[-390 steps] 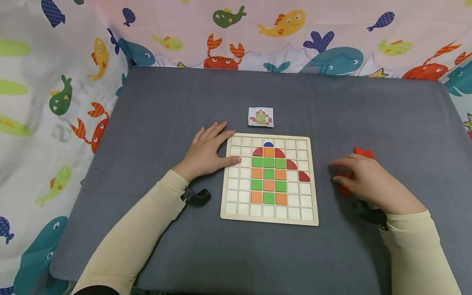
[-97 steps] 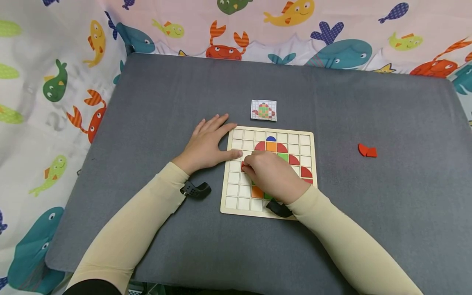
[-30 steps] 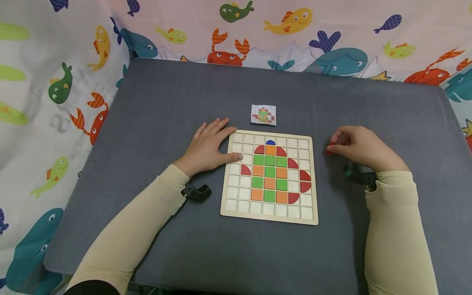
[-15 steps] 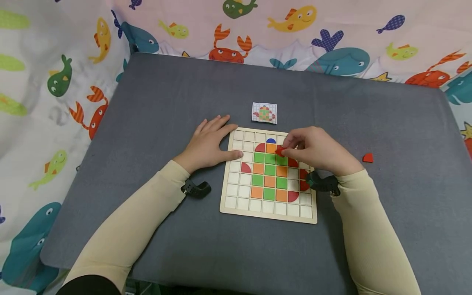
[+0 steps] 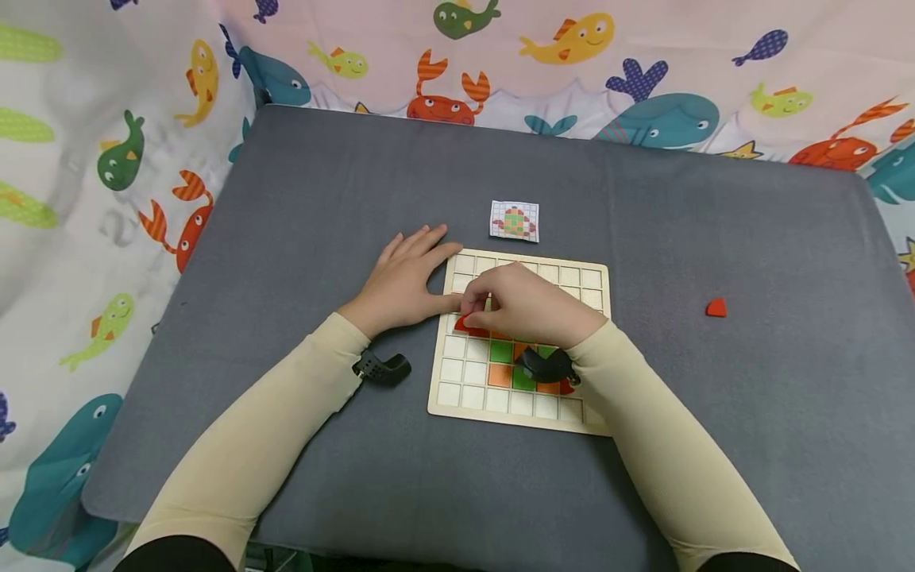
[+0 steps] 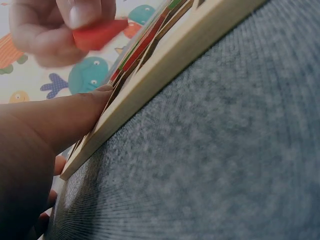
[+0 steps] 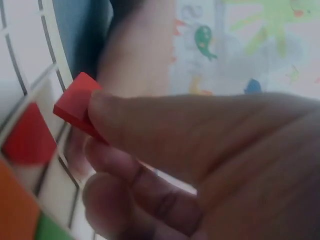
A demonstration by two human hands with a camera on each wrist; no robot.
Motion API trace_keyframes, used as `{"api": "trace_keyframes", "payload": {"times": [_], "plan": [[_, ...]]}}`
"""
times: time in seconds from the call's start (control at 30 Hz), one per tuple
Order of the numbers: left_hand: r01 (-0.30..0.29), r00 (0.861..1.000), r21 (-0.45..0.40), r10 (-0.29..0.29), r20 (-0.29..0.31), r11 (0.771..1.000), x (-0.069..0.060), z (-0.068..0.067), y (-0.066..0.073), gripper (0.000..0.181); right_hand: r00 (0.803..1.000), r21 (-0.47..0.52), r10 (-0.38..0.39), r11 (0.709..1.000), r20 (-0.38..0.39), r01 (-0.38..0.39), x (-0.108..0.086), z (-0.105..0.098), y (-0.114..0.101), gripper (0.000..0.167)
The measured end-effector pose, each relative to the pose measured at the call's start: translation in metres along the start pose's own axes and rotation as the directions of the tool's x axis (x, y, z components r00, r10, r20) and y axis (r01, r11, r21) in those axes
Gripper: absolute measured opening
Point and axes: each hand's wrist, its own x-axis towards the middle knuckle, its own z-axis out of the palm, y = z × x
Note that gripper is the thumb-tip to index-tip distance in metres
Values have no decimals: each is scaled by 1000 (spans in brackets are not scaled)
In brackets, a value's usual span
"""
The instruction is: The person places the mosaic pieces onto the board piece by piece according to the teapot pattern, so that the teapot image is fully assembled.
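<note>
A wooden grid board [image 5: 452,395] lies on the grey table, with orange, green and red tiles set in its cells. My left hand [image 5: 402,284] rests at the board's left edge, fingers spread and thumb on the rim. Over the board's left columns, my right hand [image 5: 532,306] pinches a red quarter-round tile [image 7: 79,102] between thumb and fingers. In the right wrist view the tile is tilted, just off the cells, beside a red tile [image 7: 31,136] seated in the grid. My right hand and wrist hide much of the pattern in the head view.
One loose red tile [image 5: 716,307] lies on the table to the right. Behind the board is a small printed pattern card [image 5: 515,221]. A fish-print curtain [image 5: 557,71] hangs past the table's far and left edges.
My right hand picked up a red tile from the right of the table and carried it left across the board. More red tiles sit in the grid than earlier. The left hand stayed put.
</note>
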Motion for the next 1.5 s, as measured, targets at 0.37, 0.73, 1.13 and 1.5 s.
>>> {"api": "trace_keyframes", "payload": {"times": [0.37, 0.73, 1.13, 1.5], "plan": [[0, 1000, 14, 0, 3, 1000, 2, -2, 6, 80, 999, -47, -32, 998, -30, 30, 6, 14, 0, 8], [11, 1000, 8, -11, 9, 1000, 1, -4, 5, 81, 996, -158, -61, 986, -73, 48, 3, 20, 2, 7], [-10, 1000, 10, 9, 12, 1000, 1, -2, 1, 87, 989, -199, -51, 980, -142, 22, -21, 11, 9, 7], [4, 1000, -6, -4, 19, 1000, 0, -2, 2, 89, 953, -200, 177, 953, -244, -228, -70, -25, 41, 13]]}}
